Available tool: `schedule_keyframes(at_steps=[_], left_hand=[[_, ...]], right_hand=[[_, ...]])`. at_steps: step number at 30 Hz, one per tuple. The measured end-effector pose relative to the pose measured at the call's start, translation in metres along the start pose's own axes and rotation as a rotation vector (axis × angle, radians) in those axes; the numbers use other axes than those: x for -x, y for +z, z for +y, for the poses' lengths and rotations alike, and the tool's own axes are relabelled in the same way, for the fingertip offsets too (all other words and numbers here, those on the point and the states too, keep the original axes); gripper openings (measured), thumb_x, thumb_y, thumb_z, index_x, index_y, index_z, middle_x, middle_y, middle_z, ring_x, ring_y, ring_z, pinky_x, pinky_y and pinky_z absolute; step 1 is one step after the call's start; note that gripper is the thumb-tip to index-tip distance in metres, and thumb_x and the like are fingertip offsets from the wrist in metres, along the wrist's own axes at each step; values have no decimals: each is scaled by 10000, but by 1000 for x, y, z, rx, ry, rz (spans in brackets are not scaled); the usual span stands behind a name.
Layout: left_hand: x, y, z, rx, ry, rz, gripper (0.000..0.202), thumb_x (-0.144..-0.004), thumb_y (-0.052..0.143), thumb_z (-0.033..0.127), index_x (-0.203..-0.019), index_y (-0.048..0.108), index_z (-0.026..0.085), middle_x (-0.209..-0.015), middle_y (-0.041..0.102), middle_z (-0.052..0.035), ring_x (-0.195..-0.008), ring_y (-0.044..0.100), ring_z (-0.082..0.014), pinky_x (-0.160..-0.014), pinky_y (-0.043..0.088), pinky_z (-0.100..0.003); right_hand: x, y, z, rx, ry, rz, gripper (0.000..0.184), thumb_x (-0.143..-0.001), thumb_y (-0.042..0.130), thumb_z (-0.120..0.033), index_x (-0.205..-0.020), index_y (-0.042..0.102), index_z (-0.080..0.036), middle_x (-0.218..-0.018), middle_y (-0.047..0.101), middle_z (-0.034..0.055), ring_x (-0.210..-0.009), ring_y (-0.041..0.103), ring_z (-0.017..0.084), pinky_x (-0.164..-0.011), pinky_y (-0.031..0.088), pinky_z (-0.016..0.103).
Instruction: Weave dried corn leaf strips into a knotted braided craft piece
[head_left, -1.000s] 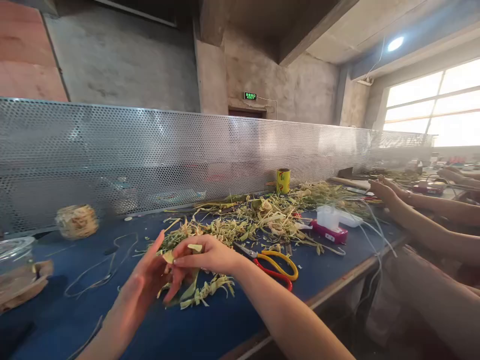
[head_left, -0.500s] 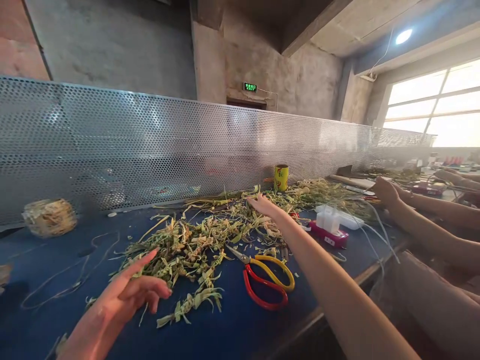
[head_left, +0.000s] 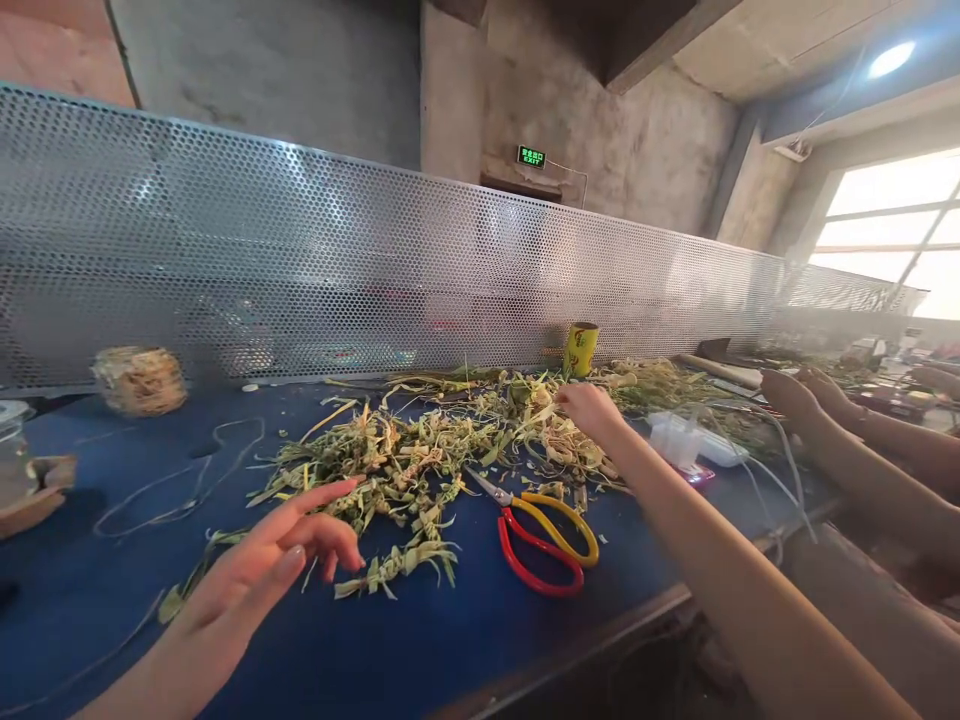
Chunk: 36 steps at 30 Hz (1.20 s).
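A heap of dried green and straw-coloured leaves and stalks [head_left: 405, 440] spreads over the blue table. My right hand [head_left: 592, 412] is over the heap's far right part, fingers closed together; pale leaf strips lie at the fingertips, but what is pinched is hard to make out. My left hand [head_left: 292, 550] hovers palm inward at the heap's near left edge, fingers loosely bent and apart, holding nothing. In front of the heap lies a short knotted-looking strand of dried leaves [head_left: 397, 567]. Scissors [head_left: 551, 545] with one red and one yellow handle rest to its right.
A yellow tin [head_left: 581, 350] stands behind the heap by a perforated metal screen [head_left: 360, 260]. On the left are a wrapped bundle [head_left: 140, 380], a loose thread [head_left: 184, 500] and a glass jar [head_left: 13, 455]. A white plastic tray [head_left: 720, 447] sits near another person's arms [head_left: 847, 450].
My right hand has drawn nearer over the heap, its fingers now closed. My left hand has turned, its thumb now nearer the fingers. The view has swung left, bringing the jar in.
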<state>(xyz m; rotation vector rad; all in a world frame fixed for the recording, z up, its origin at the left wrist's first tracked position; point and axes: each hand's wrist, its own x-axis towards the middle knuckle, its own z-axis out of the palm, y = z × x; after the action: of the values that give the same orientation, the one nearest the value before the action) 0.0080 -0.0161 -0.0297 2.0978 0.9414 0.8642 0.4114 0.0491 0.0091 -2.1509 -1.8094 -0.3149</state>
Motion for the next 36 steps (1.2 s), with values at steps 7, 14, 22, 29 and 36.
schedule_keyframes(at_steps=[7,14,22,29,36], left_hand=[[-1,4,11,102,6,-28,451,-847,277,465,-805,637,196,-937,591,-79,-837,495,-204,-806,395,-281],[-2,15,23,210,-44,101,409,-826,360,459,-715,647,190,-836,616,-63,-699,485,-180,-689,396,-276],[-3,18,23,256,-61,158,351,-817,388,439,-768,645,204,-795,626,-39,-637,499,-156,-625,407,-273],[-3,16,19,312,-26,107,382,-850,341,426,-1108,527,215,-758,608,-36,-661,527,-166,-617,424,-279],[-3,12,16,289,4,38,393,-877,267,434,-1050,541,213,-780,585,-44,-678,522,-164,-642,424,-292]], right_hand=[[-3,-30,9,-248,44,183,245,-744,489,-281,-811,687,-154,-765,683,63,-747,603,198,-661,418,275],[2,-33,5,-504,28,166,294,-724,468,-296,-785,691,-114,-614,637,37,-489,499,118,-468,358,222],[10,-40,2,-656,-45,111,298,-718,432,-281,-816,665,-123,-589,571,17,-484,455,115,-488,350,234],[17,-41,-3,-853,-230,31,424,-577,315,-125,-893,597,-110,-769,605,69,-785,559,171,-745,427,283],[25,-48,-10,-934,-298,74,413,-479,310,-135,-850,490,-145,-680,518,53,-715,526,189,-729,422,330]])
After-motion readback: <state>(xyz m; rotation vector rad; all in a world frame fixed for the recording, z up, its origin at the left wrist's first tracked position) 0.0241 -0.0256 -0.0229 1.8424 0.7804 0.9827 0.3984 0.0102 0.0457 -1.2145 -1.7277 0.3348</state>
